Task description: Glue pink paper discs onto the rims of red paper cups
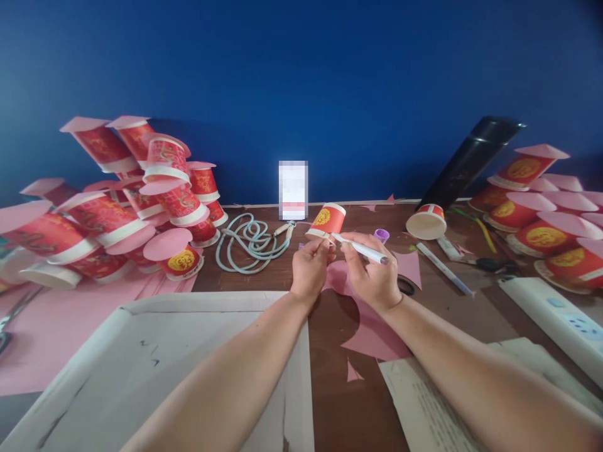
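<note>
A red paper cup (328,221) with a gold emblem is held tilted at the centre of the frame, above the table (334,402). The grip of the left hand (311,267) is closed, the cup's lower rim being pinched between thumb and fingers. A white pen (365,249) is clasped in the grip of the right hand (374,270), its tip directed at the same rim; whether the two touch cannot be told. Below the hands, cut pink paper (377,333) is spread. A purple cap (381,236) is seen just beside the right hand. A coiled cable (254,243) and a lit phone (293,188) are placed left of the cup. Red cups with pink paper tops are gathered in a left pile (176,204) and a right pile (539,237). At right of centre, a loose cup (426,223) is laid on its side near a leaning black bottle (471,160); a second pen (444,269) is set below it. A white tray (188,370) is seen at lower left, a power strip (556,323) at lower right.
</note>
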Demonstrator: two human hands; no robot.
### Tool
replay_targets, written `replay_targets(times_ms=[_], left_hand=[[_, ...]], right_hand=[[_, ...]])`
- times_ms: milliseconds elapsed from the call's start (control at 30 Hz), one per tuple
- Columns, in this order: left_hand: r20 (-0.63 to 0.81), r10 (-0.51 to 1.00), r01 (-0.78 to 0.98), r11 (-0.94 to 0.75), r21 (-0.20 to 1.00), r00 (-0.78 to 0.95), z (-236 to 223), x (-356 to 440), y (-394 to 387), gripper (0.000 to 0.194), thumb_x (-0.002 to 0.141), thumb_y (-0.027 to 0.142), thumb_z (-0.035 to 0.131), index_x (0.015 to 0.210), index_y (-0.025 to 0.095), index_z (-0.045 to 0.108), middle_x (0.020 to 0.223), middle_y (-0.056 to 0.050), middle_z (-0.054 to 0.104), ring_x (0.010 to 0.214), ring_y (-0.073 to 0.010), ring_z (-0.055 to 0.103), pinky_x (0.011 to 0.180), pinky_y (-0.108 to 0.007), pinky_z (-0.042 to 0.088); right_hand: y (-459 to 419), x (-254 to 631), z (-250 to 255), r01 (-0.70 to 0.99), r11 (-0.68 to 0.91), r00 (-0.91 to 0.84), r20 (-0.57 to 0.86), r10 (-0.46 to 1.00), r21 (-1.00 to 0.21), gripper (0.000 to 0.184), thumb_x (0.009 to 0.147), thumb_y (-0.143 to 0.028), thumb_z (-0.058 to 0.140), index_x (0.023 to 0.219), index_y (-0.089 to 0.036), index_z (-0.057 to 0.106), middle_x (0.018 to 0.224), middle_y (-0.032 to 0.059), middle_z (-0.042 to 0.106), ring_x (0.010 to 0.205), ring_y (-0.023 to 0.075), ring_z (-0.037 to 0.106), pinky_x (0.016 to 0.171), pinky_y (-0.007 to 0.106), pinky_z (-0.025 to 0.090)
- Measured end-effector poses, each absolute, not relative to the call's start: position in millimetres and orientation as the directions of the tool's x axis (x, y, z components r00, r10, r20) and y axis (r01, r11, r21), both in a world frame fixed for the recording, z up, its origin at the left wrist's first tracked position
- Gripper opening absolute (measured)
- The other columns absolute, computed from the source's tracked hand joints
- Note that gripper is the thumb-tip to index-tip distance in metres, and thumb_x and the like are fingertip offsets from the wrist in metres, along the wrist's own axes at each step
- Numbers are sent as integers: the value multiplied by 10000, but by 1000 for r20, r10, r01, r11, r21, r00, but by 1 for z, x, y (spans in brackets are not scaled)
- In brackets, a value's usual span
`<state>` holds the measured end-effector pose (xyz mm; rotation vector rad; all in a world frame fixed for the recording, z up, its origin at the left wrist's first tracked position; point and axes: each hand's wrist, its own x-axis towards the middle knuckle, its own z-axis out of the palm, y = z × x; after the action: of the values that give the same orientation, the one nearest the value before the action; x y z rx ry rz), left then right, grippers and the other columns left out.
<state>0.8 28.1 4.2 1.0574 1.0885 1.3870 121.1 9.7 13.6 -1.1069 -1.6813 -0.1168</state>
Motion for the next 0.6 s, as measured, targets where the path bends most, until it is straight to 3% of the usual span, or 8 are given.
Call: replay_targets(times_ms=[600], left_hand=[[73, 995, -157, -82, 984, -63, 4, 1, 27, 263, 786, 399, 592, 759, 157, 691, 744, -39, 660, 680, -132, 607, 664, -257, 482]], right_hand=[[10, 121, 15, 707, 562, 19, 805, 593, -430, 164, 894, -237, 550, 1023, -209, 648, 937, 38, 720, 865, 166, 678, 799, 288, 525]])
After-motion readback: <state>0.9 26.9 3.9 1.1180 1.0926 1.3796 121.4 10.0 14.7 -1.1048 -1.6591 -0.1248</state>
